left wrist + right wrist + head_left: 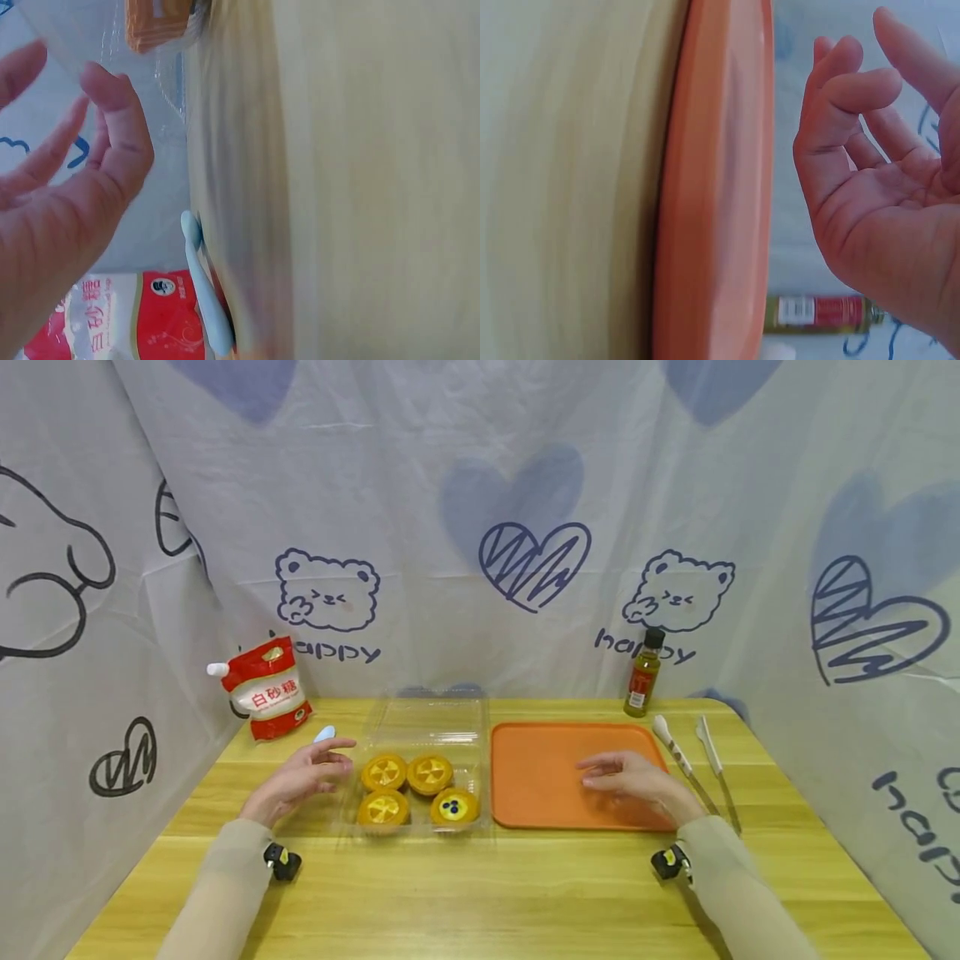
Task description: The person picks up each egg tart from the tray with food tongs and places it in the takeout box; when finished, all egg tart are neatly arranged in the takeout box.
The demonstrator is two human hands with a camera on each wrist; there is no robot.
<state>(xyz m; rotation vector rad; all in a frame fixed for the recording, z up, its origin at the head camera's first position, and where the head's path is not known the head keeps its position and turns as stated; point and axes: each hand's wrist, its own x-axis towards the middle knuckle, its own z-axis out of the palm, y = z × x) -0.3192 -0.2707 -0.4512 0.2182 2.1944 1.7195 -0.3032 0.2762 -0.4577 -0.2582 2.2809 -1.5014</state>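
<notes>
My left hand, fingers loosely bent and holding nothing, hovers at the left side of a clear plastic clamshell box. The box stands with its lid raised at the back. Inside are several egg tarts; one tart has a yellow segmented top, and another tart carries dark blue berries. Over the right part of an orange tray is my right hand, empty, its fingers relaxed and slightly curled. In the right wrist view, the tray's edge runs beside that hand.
A red and white sugar bag stands at the back left, with a light blue spoon by it. An oil bottle stands behind the tray. White-tipped tongs lie right of the tray. Printed cloth encloses the table.
</notes>
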